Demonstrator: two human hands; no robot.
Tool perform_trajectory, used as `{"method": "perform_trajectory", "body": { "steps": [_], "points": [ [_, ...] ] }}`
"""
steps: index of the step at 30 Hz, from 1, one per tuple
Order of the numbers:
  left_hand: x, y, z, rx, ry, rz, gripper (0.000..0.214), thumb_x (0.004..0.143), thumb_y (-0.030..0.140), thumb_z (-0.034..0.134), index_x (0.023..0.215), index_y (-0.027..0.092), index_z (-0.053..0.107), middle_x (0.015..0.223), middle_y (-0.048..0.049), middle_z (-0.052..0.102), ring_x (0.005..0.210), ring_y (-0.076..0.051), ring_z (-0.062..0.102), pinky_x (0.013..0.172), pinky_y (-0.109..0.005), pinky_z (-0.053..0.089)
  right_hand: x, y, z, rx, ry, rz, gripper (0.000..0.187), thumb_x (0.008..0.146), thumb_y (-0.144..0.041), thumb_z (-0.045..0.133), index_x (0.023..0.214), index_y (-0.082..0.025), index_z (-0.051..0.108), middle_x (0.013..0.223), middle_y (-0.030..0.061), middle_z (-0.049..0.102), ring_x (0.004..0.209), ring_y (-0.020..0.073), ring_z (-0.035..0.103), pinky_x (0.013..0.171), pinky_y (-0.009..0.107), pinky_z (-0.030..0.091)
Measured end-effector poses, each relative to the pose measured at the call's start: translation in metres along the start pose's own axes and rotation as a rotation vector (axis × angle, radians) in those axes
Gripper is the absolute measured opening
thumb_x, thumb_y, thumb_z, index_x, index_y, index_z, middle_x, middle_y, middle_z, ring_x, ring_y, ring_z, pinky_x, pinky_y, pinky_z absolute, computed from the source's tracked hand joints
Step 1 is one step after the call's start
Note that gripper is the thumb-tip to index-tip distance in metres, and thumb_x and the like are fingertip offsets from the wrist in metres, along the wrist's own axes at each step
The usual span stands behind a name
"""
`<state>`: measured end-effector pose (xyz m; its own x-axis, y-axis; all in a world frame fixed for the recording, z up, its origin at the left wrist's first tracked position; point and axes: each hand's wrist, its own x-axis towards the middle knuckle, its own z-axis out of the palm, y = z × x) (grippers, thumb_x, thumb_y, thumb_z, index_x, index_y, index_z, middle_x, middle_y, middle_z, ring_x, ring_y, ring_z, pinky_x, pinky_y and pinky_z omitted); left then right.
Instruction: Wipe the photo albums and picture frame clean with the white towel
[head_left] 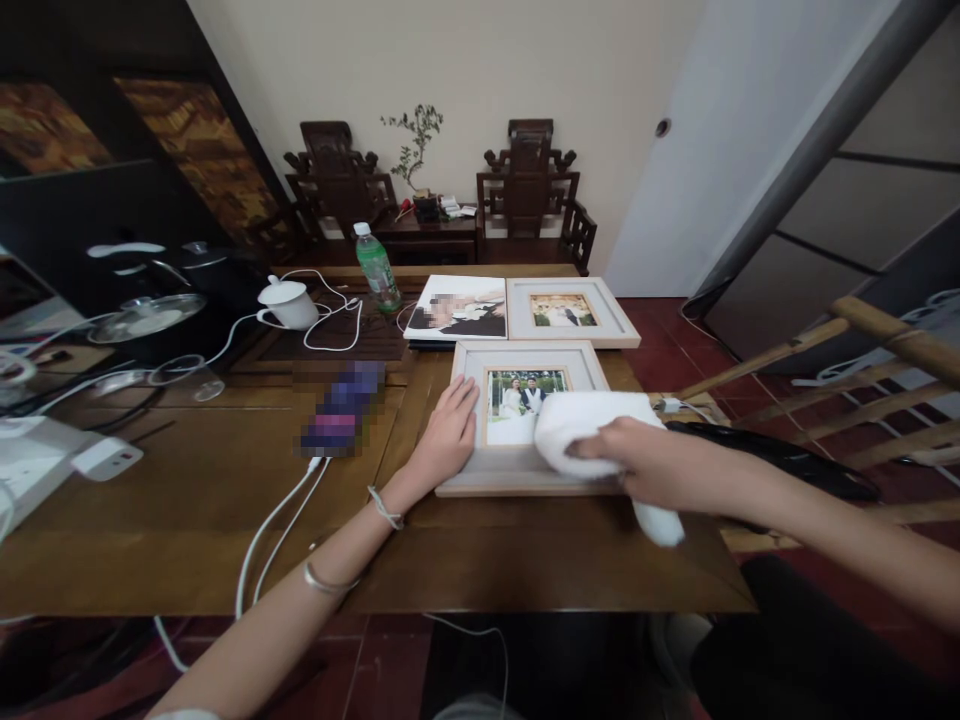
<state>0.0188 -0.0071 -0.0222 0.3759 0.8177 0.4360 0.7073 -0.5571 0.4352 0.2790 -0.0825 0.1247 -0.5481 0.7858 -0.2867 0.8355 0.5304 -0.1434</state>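
A framed photo [469,462] with a pale wooden rim lies flat on the wooden table, near its front right. My left hand [448,432] rests along the frame's left edge, fingers stretched out and nothing in them. Bunched in my right hand [637,455] is a white cloth [592,415], pressed on the right part of the frame and covering some of the picture. One end of the cloth hangs over the frame's near right corner. Behind it lie a second framed photo [622,325] and a photo album [457,292], side by side.
Left of the frame lies a phone [341,410] with white cables. A green-labelled bottle [379,268], a lidded white cup [289,303], a clear plastic cup [199,380] and a black pot [150,325] stand farther left. A black bag-like object [772,458] sits right of the table.
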Motion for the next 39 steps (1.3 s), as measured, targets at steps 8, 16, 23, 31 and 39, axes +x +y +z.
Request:
{"method": "perform_trajectory", "body": {
  "steps": [8,16,23,31,39],
  "points": [
    [0.001,0.001,-0.002,0.021,-0.001,0.002,0.044,0.092,0.018,0.034,0.132,0.006,0.050,0.141,-0.0174,0.048,0.138,-0.028,0.033,0.114,-0.049,0.030,0.075,0.054,-0.011,-0.511,0.396,-0.017,0.065,0.071,0.013,0.037,0.125,-0.017,0.057,0.154,0.0145,0.024,0.137,0.0406,0.025,0.100,0.065,0.034],
    [0.000,-0.002,-0.001,0.007,-0.004,0.007,0.044,0.093,0.019,0.035,0.134,0.010,0.048,0.142,-0.0160,0.047,0.139,-0.028,0.032,0.113,-0.051,0.029,0.100,0.050,0.034,-0.447,0.207,-0.041,0.067,0.071,0.012,0.043,0.129,-0.019,0.056,0.149,0.0164,0.035,0.134,0.0407,0.032,0.101,0.061,0.034],
    [0.000,-0.002,0.000,0.001,0.010,0.003,0.044,0.092,0.018,0.036,0.133,0.010,0.049,0.142,-0.0157,0.046,0.139,-0.028,0.032,0.114,-0.051,0.029,0.032,-0.014,0.038,-0.267,0.065,-0.040,0.061,0.068,0.003,0.054,0.127,-0.014,0.058,0.144,0.0217,0.040,0.128,0.0442,0.039,0.098,0.059,0.038],
    [0.000,-0.001,0.000,0.009,-0.008,0.003,0.045,0.092,0.018,0.035,0.134,0.008,0.048,0.143,-0.0170,0.045,0.139,-0.029,0.030,0.114,-0.052,0.027,0.001,-0.052,0.037,-0.055,-0.007,-0.090,0.063,0.068,0.002,0.051,0.127,-0.017,0.058,0.144,0.0192,0.042,0.129,0.0440,0.038,0.097,0.060,0.040],
    [0.000,0.000,-0.003,-0.014,-0.019,0.003,0.045,0.092,0.018,0.035,0.134,0.010,0.048,0.143,-0.0162,0.045,0.139,-0.028,0.030,0.113,-0.053,0.029,0.067,0.016,0.050,-0.173,0.259,-0.010,0.075,0.065,0.009,0.042,0.134,-0.018,0.050,0.153,0.0149,0.027,0.138,0.0398,0.022,0.106,0.062,0.028]
  ]
}}
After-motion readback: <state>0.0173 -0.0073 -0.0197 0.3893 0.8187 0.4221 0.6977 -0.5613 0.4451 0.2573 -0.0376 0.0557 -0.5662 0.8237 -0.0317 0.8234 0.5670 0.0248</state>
